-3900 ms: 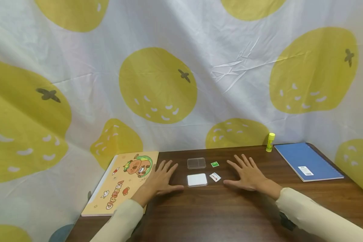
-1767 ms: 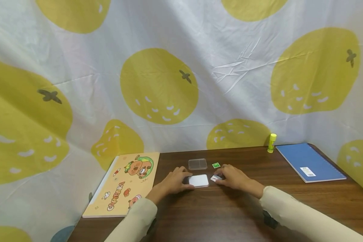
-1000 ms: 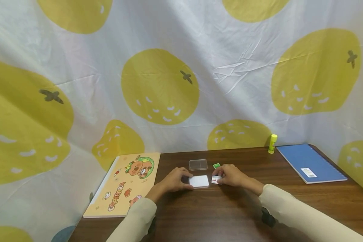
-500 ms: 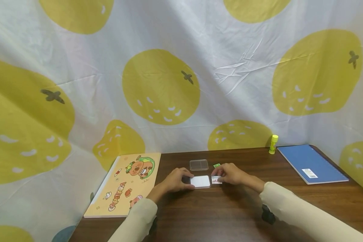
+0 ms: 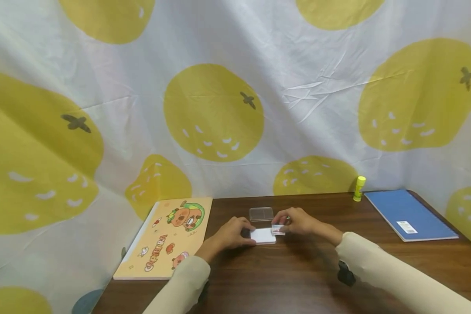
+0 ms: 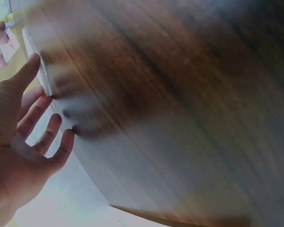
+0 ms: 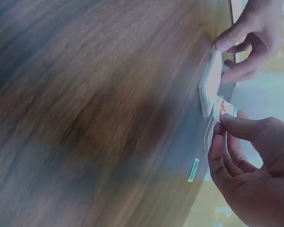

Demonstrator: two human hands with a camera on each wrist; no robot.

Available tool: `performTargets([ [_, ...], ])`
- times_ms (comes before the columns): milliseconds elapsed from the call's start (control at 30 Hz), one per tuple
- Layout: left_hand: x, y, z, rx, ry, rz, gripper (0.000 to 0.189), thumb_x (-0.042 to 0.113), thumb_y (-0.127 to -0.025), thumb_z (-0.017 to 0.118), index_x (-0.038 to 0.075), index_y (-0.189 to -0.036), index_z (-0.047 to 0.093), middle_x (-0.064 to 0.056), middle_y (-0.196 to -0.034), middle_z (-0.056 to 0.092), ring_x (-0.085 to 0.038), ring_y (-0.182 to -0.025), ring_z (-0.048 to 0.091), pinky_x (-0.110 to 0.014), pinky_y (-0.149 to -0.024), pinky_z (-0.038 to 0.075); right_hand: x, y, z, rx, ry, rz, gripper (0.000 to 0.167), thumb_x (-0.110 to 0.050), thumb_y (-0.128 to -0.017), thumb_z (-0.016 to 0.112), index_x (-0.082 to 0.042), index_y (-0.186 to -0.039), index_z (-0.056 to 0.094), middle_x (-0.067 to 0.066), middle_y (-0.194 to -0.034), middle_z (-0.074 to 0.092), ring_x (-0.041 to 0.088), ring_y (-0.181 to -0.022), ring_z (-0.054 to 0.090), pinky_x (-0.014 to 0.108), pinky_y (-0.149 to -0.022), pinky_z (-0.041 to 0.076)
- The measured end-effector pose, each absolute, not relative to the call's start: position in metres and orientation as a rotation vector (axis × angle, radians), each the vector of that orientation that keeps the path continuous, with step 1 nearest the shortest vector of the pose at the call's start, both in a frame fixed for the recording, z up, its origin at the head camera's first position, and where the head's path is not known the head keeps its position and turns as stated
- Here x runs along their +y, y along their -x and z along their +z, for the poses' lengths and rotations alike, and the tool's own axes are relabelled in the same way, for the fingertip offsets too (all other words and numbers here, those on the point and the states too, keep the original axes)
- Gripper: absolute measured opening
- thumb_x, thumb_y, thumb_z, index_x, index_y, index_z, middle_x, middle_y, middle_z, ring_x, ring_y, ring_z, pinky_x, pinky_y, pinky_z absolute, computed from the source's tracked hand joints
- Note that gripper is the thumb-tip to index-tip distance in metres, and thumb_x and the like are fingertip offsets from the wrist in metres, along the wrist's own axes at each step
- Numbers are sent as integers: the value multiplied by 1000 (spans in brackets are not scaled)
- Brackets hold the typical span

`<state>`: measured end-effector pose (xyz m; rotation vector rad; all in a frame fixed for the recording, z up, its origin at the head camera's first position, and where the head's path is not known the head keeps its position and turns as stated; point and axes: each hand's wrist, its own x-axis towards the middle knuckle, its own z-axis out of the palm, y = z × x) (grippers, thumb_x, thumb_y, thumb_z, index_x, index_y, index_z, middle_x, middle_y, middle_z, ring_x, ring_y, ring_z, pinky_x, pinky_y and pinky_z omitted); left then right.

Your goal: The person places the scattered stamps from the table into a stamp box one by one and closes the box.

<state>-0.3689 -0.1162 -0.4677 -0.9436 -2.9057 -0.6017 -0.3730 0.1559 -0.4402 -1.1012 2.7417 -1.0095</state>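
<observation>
Right hand (image 5: 297,221) pinches the small card (image 5: 276,230), presumably light, bendable, best held edgewise; left hand (image 5: 233,232) grips the white case (image 5: 263,236), fingertip contact partly obscured.

One white-topped case (image 5: 263,235). Two hands: left hand (image 5: 232,232) at the case's left end, right hand (image 5: 298,221) by its right. One picture card (image 5: 278,230) at the case's right end. One green card (image 7: 193,170), beyond and right. One clear plastic box (image 5: 261,213) just beyond the case. Two books: tan book (image 5: 162,237) left of the case, blue book (image 5: 410,213) well right. One yellow tube (image 5: 359,189), beyond and right.
</observation>
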Motion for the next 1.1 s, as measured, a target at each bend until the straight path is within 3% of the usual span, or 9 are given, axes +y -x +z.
performTargets([
  [500,-115,368,-465,-2935,916,-562,44,37,-85,87,13,-121,78,-1,-122,70,-22,-117,59,-40,-104,49,123,372,-449,2728,1146,-976,23,2,-87,77,-3,-109,75,14,-97,75,26,-87,74,33,-77,61],
  [833,-115,369,-467,-2915,926,-543,45,38,-83,89,13,-119,79,0,-120,71,-23,-117,61,-40,-104,49,110,371,-461,2747,1140,-1017,22,2,-88,76,1,-110,73,19,-101,75,29,-89,75,34,-76,61],
  [1100,-115,370,-466,-2922,929,-574,45,37,-84,88,11,-120,79,-1,-121,72,-24,-119,61,-41,-106,49,107,374,-467,2788,1151,-1018,22,2,-87,77,0,-108,73,15,-97,74,24,-84,74,29,-73,60],
])
